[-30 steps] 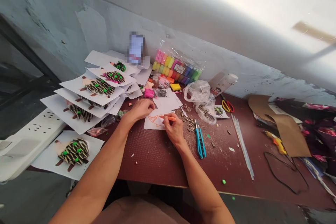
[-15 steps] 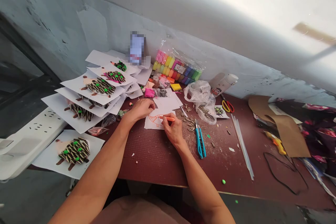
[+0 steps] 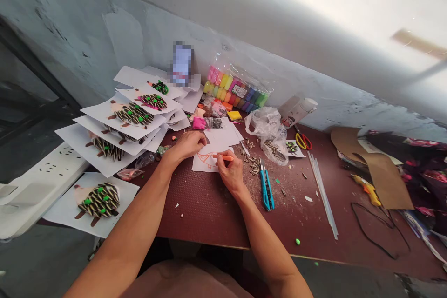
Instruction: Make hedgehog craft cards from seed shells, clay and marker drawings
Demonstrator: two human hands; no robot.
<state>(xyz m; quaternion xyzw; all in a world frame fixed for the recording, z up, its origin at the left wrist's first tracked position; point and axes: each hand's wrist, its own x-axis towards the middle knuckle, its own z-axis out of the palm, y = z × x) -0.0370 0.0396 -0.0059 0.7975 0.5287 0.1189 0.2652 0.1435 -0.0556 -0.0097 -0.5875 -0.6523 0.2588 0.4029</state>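
Note:
In my right hand (image 3: 230,172) I grip an orange marker (image 3: 226,158), its tip over a small white sheet (image 3: 204,167). Orange lines of a drawing (image 3: 206,159) show on that sheet. My left hand (image 3: 189,144) rests at the sheet's upper left edge, holding nothing that I can see; its fingers are bent and partly hidden. Just beyond lies another white paper (image 3: 225,134). To the right of my right hand are loose sunflower seeds (image 3: 252,164) and a blue utility knife (image 3: 267,191) beside them.
Paper sheets with seed hedgehogs (image 3: 132,116) are stacked at left, near a white power strip (image 3: 52,167). Coloured clay packs (image 3: 235,88), a plastic bag (image 3: 267,125) and a white bottle (image 3: 300,111) stand behind. Scissors (image 3: 303,141), glue sticks (image 3: 323,195) and a glue gun (image 3: 370,191) lie right.
Some orange lines on the sheet look slightly fuller. Both hands stay almost where they were, and the marker is still in my right hand.

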